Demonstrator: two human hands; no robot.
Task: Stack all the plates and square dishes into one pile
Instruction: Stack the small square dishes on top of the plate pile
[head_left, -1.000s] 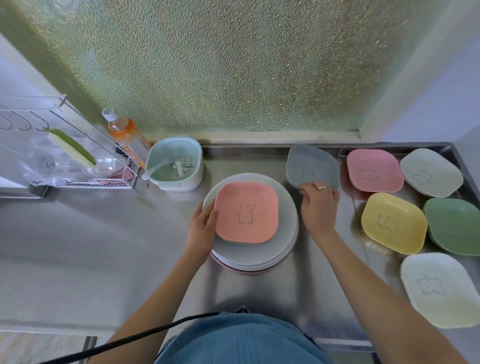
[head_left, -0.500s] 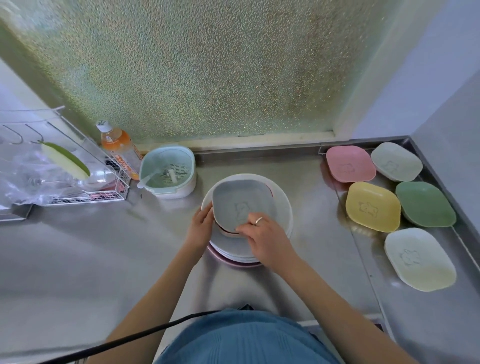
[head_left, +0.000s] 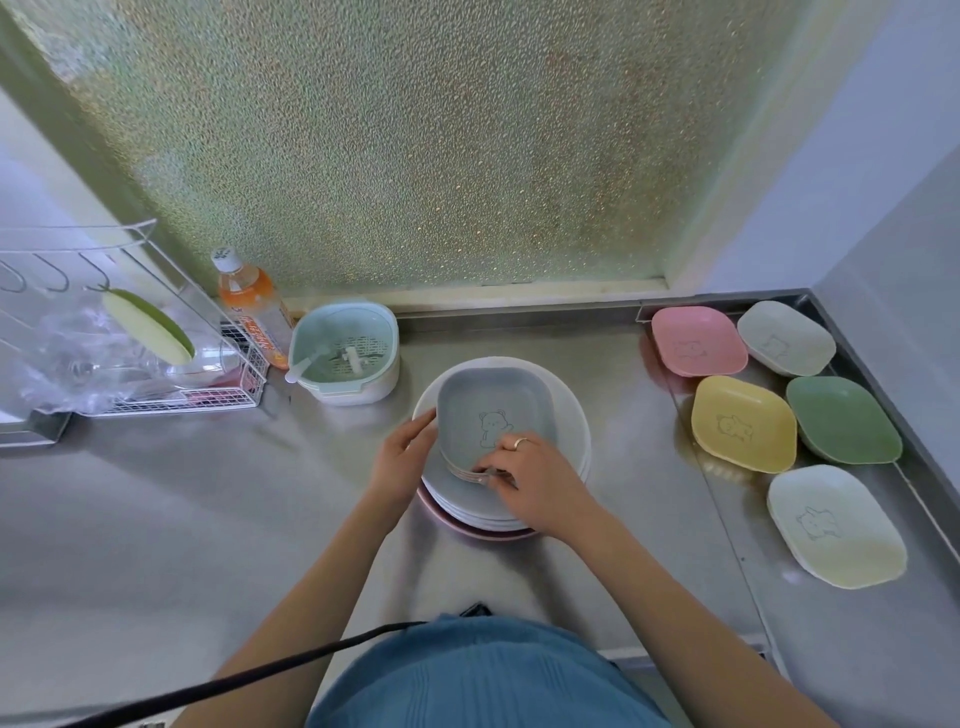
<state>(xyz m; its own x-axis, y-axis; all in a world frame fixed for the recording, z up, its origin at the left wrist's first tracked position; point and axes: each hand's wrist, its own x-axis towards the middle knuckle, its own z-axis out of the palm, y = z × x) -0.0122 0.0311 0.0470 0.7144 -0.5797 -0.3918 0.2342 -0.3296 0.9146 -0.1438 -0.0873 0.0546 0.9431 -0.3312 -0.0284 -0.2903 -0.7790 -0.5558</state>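
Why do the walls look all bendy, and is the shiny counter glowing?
Head view: the wide lens bows the wall edges and stretches the corners; daylight through the bumpy window makes soft glare on the steel counter; the right hand on the grey dish looks a little smeared.

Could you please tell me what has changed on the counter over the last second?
The grey square dish went from the counter beside the pile onto the pink dish atop the round white plates, carried by the right hand, which rests on its near edge. The left hand stayed at the pile's left side. The five dishes on the right stayed put.
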